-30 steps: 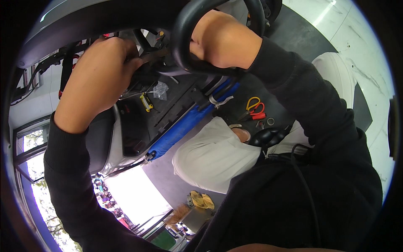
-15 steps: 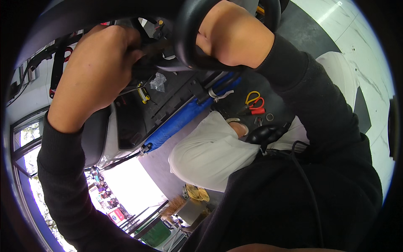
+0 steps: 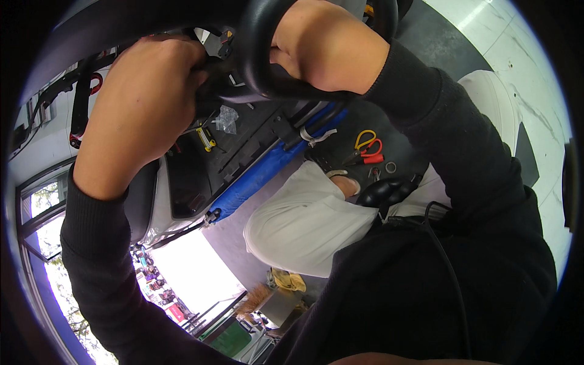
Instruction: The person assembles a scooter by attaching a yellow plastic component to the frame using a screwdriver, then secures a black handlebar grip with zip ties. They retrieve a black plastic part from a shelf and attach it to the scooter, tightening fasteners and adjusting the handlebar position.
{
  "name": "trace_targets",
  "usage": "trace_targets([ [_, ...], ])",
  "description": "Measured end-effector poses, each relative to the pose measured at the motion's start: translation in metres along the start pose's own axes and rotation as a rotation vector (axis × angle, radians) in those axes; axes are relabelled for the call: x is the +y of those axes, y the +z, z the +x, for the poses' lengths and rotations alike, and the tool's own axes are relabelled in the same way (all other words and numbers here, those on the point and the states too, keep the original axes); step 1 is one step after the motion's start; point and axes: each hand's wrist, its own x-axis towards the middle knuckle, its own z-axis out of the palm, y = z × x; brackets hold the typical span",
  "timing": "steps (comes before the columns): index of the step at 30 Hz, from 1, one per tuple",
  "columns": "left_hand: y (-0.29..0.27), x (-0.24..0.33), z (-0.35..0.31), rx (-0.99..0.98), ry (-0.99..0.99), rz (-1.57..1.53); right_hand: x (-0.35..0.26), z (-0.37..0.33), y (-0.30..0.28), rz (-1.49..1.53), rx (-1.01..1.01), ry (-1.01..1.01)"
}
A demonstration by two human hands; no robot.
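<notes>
My left hand [image 3: 143, 106] is closed at the upper left, with its thumb and fingers curled in beside dark parts under a thick black bar. Whatever its fingers grip is hidden. My right hand [image 3: 328, 45] reaches through a bent black tube [image 3: 250, 58] at the top. Its fingers are curled inward, partly behind the tube, and their hold cannot be made out. Below the hands is a dark footboard [image 3: 243, 131] of a vehicle, on which lie a clear plastic bag [image 3: 227, 120] and a yellow-and-black tool [image 3: 205, 137].
A blue wrapped bar [image 3: 258, 179] runs along the footboard's edge. On the dark floor lie scissors [image 3: 368, 145] with yellow and red handles, a red-handled piece [image 3: 373, 159] and a small ring [image 3: 390, 166]. My white-trousered knee [image 3: 292, 225] is close to the blue bar.
My left hand has shifted slightly right and down, and my right hand a little left. The black tube also appears farther left. Both hands stay closed.
</notes>
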Motion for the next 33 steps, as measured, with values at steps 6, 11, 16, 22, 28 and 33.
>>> trace_targets([
  [6,-0.007,0.005,-0.012,0.013,-0.064,0.067,-0.001,0.005,0.001,0.054,0.087,-0.038],
  [11,-0.006,0.004,-0.016,0.053,0.001,0.016,-0.003,0.002,0.001,0.058,0.163,-0.014],
  [16,-0.012,0.002,-0.011,-0.144,-0.195,-0.127,-0.001,0.006,0.004,0.108,0.427,-0.131],
  [22,-0.013,0.005,-0.008,-0.139,-0.207,-0.092,-0.001,0.01,0.005,0.1,0.455,-0.149],
  [28,-0.007,0.004,-0.01,-0.071,-0.137,-0.013,-0.004,0.007,0.003,0.097,0.482,-0.184],
  [33,-0.005,0.003,-0.008,-0.047,-0.099,0.007,-0.004,0.005,0.001,0.081,0.401,-0.166],
])
